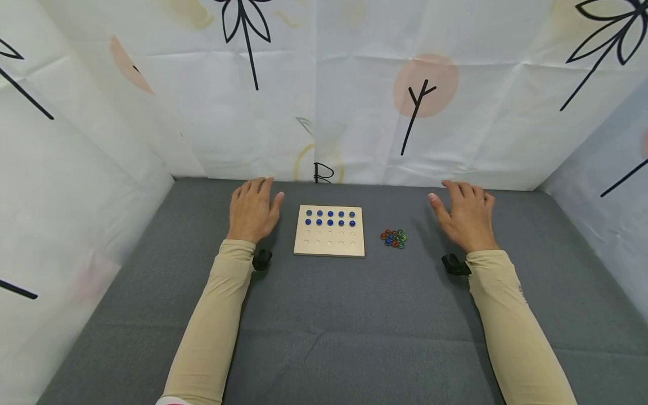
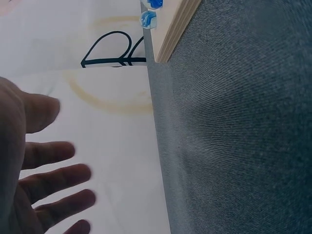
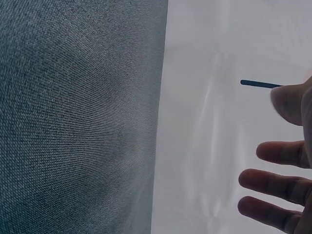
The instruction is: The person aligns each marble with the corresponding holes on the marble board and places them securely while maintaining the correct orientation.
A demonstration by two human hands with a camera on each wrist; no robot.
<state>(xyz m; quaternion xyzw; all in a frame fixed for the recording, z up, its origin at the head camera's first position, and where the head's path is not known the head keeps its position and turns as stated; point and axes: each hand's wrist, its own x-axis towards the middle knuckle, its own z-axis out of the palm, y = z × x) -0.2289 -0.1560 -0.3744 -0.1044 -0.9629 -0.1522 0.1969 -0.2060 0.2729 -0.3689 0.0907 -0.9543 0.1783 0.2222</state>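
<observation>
From where I stand, the left hand (image 1: pixel 250 211) hangs just beside the wooden board (image 1: pixel 324 250), to its left, its fingers loosely spread, thumb well out, nothing held. The right hand (image 1: pixel 468 216) is much the same on the far side of the small cluster of loose marbles (image 1: pixel 395 243), fingers a little apart, thumb turned inward; I can't tell whether either palm touches the grey cloth (image 1: pixel 324 320). The board lies flat between the hands, its two upper rows set with blue marbles (image 1: pixel 330 223), five to a row, and two rows of shallow hollows showing below. The loose ones, red, green and blue, sit just beside its right edge, nearer the board than the right hand. To my mind, handling these well calls for a light thumb-and-finger pinch from above, one marble at a time, since a sideways nudge could scatter the whole cluster. Lowering each ball until it settles in its hollow before letting go seems wiser than dropping it. The left hand could steady the board by its near edge, keeping clear of the seated rows, because a jolt might roll those shallowly held balls out.
</observation>
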